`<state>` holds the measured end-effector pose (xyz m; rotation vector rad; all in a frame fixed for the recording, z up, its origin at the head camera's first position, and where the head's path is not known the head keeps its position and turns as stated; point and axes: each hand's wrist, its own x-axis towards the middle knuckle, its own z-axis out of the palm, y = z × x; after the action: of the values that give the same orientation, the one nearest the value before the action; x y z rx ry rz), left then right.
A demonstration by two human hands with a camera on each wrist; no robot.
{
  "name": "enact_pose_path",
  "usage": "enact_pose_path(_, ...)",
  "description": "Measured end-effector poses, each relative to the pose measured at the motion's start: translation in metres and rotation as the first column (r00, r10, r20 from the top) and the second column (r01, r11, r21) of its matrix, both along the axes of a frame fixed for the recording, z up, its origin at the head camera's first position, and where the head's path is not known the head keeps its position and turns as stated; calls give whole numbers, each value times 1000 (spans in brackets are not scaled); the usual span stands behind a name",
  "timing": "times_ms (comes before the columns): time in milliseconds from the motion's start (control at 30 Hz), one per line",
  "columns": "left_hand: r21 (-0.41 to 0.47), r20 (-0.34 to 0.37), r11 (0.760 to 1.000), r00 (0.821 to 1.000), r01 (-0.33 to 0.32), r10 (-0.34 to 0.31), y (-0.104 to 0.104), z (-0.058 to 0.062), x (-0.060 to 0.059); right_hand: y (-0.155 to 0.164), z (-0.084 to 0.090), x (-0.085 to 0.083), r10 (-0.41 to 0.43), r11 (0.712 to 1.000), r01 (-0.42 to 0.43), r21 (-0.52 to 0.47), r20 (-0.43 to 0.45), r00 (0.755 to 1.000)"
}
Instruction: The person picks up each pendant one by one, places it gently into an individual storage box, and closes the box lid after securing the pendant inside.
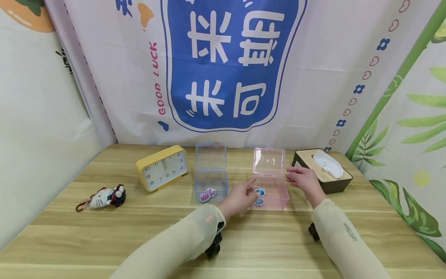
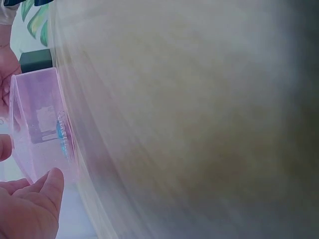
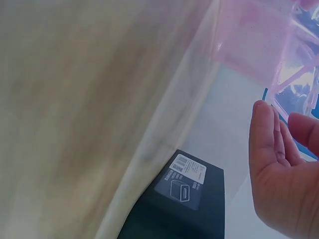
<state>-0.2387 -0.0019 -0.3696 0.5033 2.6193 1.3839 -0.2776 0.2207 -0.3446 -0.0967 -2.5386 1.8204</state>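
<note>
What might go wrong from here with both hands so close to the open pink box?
The pink box looks light, and its open lid stands upright: a nudge from the right hand could tip or slide it. The left hand at its front edge might knock the blue clips inside, or bump the clear box alongside.

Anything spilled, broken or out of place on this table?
Nothing stands out. Both the blue box and the pink box stand with lids raised, small charms inside. The clock, tissue box and plush keychain lie tidy. The left hand and right hand flank the pink box.
</note>
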Motion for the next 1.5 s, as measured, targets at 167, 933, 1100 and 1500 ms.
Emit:
enact_pose_path(167,9,-8,1000,1000,9,-9,0,-2,-1,-5,2,-8,7,998,-9,67,30,1000)
enact_pose_path(933,-2,3,1000,1000,-20,20,1,-1,-1,-14,39,-19,3,998,-1,68,-40,999)
enact_pose_path(1100,-11,-9,1000,1000,-24,24,1,-1,0,-13,41,-7,31,998,-28,63,-42,999)
enact_pose_path(1500,45,9,999,1000,-19,19,0,-6,-6,-10,40,26,69,996,-67,65,-34,997)
